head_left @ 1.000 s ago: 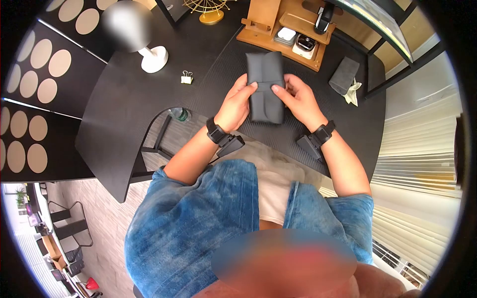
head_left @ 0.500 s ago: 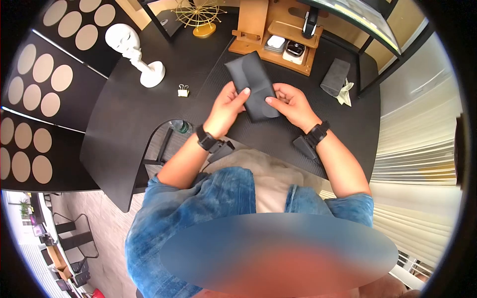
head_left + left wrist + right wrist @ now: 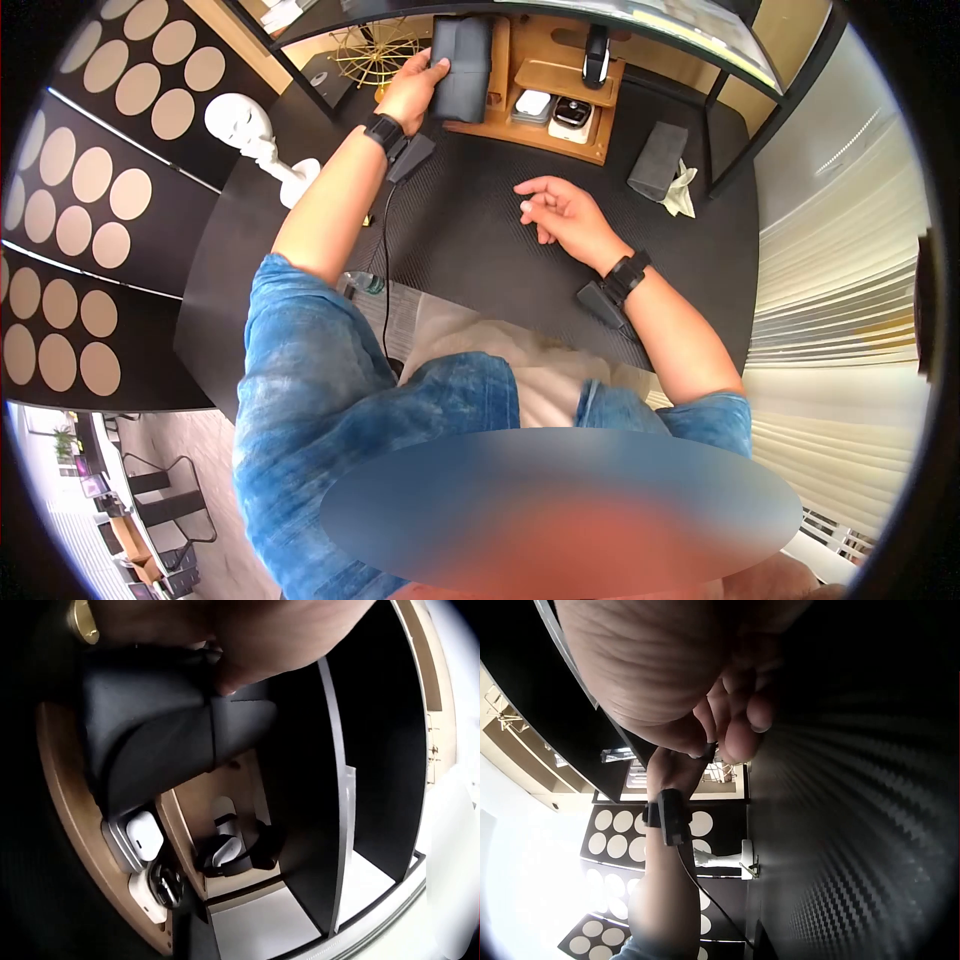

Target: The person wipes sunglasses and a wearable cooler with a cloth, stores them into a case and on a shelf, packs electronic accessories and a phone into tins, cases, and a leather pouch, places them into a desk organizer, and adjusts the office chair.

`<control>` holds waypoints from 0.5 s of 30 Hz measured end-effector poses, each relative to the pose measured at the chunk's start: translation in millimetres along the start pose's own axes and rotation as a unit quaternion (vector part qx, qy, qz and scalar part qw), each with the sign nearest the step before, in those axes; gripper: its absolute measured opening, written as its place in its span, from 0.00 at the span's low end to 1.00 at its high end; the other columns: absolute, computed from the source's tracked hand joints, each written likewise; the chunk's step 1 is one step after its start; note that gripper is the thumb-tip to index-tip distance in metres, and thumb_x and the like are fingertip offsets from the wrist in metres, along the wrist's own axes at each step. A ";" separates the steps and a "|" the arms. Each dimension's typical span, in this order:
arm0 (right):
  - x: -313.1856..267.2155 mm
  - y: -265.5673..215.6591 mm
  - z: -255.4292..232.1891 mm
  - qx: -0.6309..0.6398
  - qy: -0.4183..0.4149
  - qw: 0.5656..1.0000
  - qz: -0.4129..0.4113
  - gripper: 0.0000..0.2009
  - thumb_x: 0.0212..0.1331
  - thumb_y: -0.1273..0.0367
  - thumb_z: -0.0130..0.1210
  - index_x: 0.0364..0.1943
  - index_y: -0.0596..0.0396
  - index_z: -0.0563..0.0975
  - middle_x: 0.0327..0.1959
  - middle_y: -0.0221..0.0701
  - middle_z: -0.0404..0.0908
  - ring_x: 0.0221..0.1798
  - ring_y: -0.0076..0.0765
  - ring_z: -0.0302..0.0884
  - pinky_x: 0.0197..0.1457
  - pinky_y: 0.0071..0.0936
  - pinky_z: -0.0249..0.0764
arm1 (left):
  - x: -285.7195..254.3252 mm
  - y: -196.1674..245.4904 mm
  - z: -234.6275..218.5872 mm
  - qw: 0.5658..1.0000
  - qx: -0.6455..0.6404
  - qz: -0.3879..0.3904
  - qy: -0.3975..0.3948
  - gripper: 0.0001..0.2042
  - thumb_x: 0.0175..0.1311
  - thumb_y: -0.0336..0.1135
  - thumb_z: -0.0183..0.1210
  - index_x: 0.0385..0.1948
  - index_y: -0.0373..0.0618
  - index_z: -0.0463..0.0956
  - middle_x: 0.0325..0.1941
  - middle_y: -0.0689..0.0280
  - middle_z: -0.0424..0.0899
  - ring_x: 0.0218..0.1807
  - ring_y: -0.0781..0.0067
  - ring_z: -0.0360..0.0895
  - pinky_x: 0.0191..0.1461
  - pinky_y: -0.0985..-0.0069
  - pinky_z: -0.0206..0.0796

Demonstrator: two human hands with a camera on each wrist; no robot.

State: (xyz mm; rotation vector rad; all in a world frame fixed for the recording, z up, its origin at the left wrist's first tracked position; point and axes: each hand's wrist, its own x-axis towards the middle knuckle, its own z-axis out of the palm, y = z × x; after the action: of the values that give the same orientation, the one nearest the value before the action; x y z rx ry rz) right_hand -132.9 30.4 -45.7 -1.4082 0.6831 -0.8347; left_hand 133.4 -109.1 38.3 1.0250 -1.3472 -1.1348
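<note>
A dark folded leather-like case point(image 3: 463, 70) is gripped at its left edge by my left hand point(image 3: 407, 92), thumb on top. It is raised in front of the left part of a wooden desk organizer point(image 3: 560, 128). The left wrist view shows the case point(image 3: 157, 735) close up, its flap under a strap, with the left hand point(image 3: 247, 630) above it. My right hand point(image 3: 568, 222) is over the desk, fingers loosely bent and holding nothing; it also fills the top of the right wrist view point(image 3: 675, 675).
The organizer holds a white case point(image 3: 532, 104) and watches. At the right lie a dark grey box point(image 3: 658, 160) and a pale cloth point(image 3: 680, 192). A white figure stand point(image 3: 243, 128) and gold wheel ornament point(image 3: 372, 52) are at the left. A shelf spans the back.
The right hand has let go of the case. My left hand has carried it forward and to the left, up to the organizer. The view has shifted a little.
</note>
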 end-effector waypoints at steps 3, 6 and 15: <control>-1.0 -3.3 1.9 -0.007 0.000 1.000 0.007 0.12 0.67 0.69 0.55 0.53 0.54 0.75 0.33 0.25 0.79 0.27 0.15 0.72 0.31 0.15 0.70 | 17.0 2.4 11.2 0.997 -0.075 -0.006 0.009 0.15 0.73 0.32 0.50 0.58 0.38 0.69 0.52 0.61 0.80 0.50 0.71 0.78 0.57 0.74 0.70; -1.0 -5.0 3.9 -0.007 -0.004 1.000 0.015 0.12 0.68 0.69 0.54 0.52 0.53 0.76 0.33 0.25 0.79 0.28 0.15 0.72 0.32 0.14 0.70 | 34.7 4.5 18.6 0.995 -0.084 0.022 0.039 0.15 0.73 0.32 0.50 0.57 0.37 0.69 0.51 0.59 0.80 0.49 0.70 0.78 0.55 0.73 0.71; -1.7 -5.2 5.3 0.000 -0.005 1.000 0.023 0.11 0.68 0.71 0.53 0.52 0.55 0.75 0.35 0.25 0.79 0.33 0.15 0.74 0.34 0.15 0.72 | 62.9 -41.9 29.3 0.986 0.059 0.112 0.109 0.21 0.70 0.39 0.56 0.56 0.31 0.69 0.47 0.53 0.81 0.48 0.63 0.78 0.54 0.70 0.69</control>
State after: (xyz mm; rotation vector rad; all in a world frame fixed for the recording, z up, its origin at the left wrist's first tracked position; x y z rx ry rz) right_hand -130.0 34.8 -40.3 -1.3923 0.7046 -0.7911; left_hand 98.3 -175.9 8.7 1.0221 -1.3281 -0.7606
